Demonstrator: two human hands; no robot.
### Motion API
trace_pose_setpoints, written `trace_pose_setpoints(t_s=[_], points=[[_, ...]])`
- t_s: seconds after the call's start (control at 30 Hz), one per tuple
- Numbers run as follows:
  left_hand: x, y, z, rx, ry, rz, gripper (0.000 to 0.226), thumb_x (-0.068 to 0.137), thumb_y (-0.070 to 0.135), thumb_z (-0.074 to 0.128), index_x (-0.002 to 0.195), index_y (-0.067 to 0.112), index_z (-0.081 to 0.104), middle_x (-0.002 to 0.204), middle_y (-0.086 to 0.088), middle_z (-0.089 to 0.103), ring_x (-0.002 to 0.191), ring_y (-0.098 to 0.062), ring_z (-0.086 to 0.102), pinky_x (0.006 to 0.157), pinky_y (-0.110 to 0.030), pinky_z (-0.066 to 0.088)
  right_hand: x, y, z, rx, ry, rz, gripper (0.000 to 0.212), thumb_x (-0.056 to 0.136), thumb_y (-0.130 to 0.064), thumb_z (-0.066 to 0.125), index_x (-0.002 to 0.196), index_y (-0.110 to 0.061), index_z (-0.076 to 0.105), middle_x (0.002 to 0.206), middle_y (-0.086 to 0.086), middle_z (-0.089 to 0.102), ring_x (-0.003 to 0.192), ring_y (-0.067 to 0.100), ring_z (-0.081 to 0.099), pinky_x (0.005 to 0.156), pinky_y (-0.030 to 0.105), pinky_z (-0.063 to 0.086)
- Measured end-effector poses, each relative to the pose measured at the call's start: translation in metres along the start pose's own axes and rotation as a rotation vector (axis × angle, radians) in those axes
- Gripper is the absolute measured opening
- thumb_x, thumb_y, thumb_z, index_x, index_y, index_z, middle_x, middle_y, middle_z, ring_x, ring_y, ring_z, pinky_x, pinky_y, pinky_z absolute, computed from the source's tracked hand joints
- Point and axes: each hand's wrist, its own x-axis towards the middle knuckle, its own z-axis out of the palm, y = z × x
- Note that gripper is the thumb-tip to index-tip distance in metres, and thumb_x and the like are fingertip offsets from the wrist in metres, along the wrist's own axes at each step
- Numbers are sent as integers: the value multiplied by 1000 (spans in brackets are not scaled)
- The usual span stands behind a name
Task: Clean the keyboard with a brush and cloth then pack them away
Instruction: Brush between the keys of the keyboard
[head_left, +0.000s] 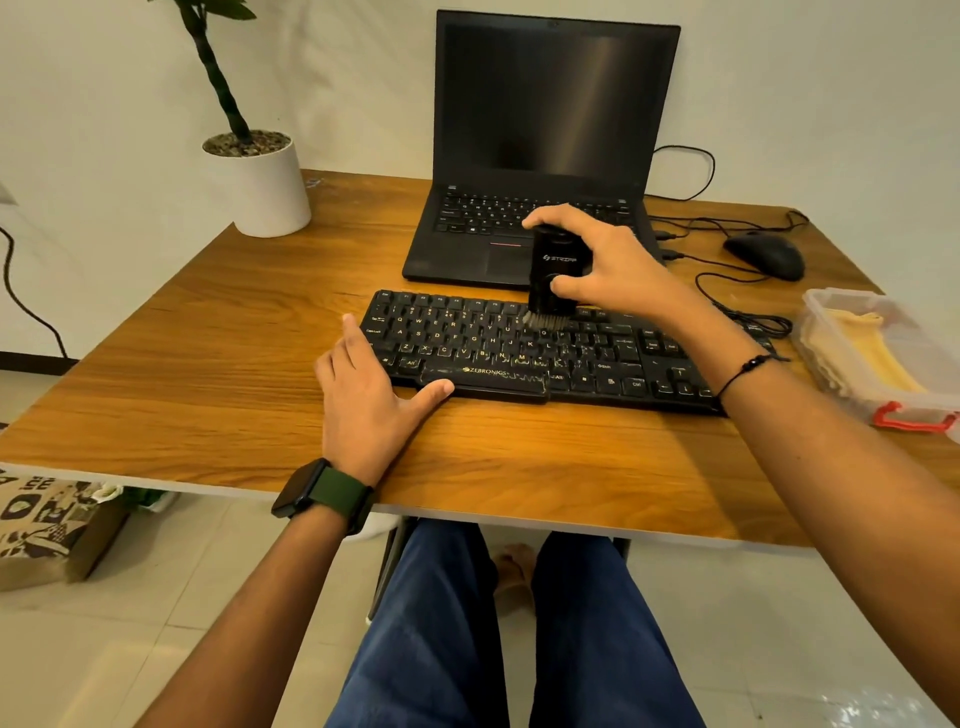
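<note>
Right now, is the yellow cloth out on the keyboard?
No, the yellow cloth lies inside the clear plastic box at the table's right edge, while the right hand holds the brush on the keyboard.

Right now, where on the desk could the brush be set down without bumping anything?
Bare wood lies left of the keyboard, between the left hand and the plant pot, and along the near edge of the desk. The right is crowded: mouse, cables and plastic box. The right hand holds the brush.
</note>
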Motion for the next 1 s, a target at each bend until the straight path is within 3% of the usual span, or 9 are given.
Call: trace_pose_setpoints(t_s=[0.27,0.53,0.67,0.77,0.93,1.0], points=[[0,0,0,6,-3,4,116,69,56,70,146,1,3,146,-18,27,131,-34,23,106,-43,27,-27,29,-25,-42,50,102,60,80,-4,62,128,-35,43,116,-5,50,99,15,52,66,10,41],[0,-1,0,12,-1,5,115,68,55,70,146,1,4,146,-19,27,132,-36,22,107,-45,27,-41,36,-44,-94,40,127,61,79,-2,62,128,-33,43,123,4,52,103,24,56,82,37,54],[0,-1,0,10,-2,6,115,68,54,71,146,0,5,146,-20,27,132,-36,22,108,-46,27,-30,23,-43,-93,89,57,59,79,-3,62,129,-30,44,123,-1,52,105,19,54,79,24,46],[0,-1,0,18,8,8,116,68,54,71,146,-1,6,145,-22,29,131,-38,23,107,-46,26,-14,13,-34,-172,34,4,60,79,-4,61,130,-29,43,126,1,53,99,16,53,74,18,45],[0,0,0,16,4,3,116,67,55,71,146,0,5,144,-21,29,132,-37,23,108,-45,26,6,5,-13,-166,-65,-59,60,77,-4,61,130,-29,44,129,2,52,101,20,55,75,23,50],[0,0,0,15,7,4,116,67,55,71,146,0,5,144,-21,30,132,-37,23,107,-45,26,9,2,-4,-126,-84,-62,60,78,-4,61,130,-28,43,129,2,50,101,18,54,73,19,50]])
